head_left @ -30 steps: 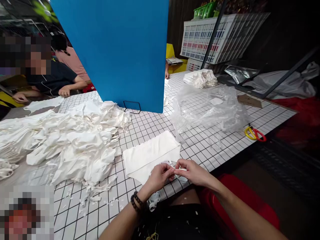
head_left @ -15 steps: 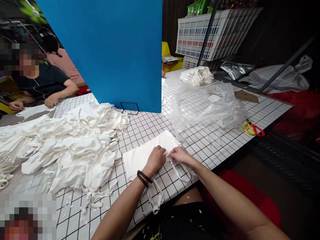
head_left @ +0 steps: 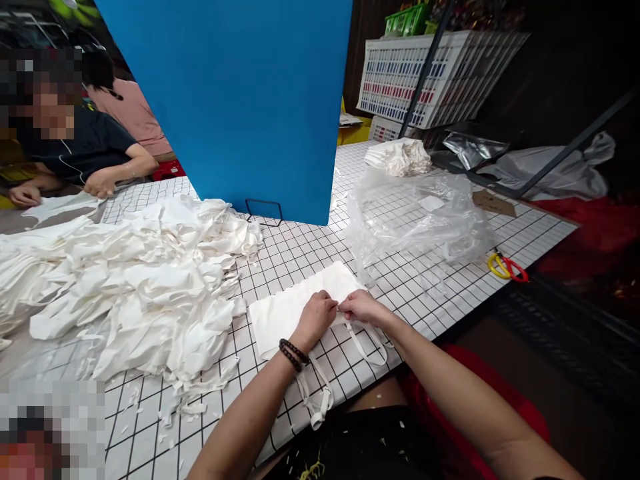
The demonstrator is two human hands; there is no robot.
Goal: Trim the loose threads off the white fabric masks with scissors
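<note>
A white camisole (head_left: pixel 285 310) with thin straps (head_left: pixel 367 350) lies flat on the checked table in front of me. At its near edge my left hand (head_left: pixel 316 317), with a dark beaded bracelet above it, has its fingers closed on the cloth. Facing it, almost touching, my right hand (head_left: pixel 364 308) pinches the same edge between thumb and finger. Whatever small detail lies between the fingertips is hidden. The straps, with a slider on one, hang toward the table's front edge.
A heap of white garments (head_left: pixel 165 287) fills the left. Behind stand a blue board (head_left: pixel 225 100) and a co-worker (head_left: pixel 75 157) handling white cloth. To the right lie clear plastic bags (head_left: pixel 415 220), red-and-yellow scissors (head_left: pixel 507 267) and a white stack (head_left: pixel 399 157).
My hands have drawn slightly closer together at the camisole's edge. The whole view has shifted a little; the camisole lies much as before.
</note>
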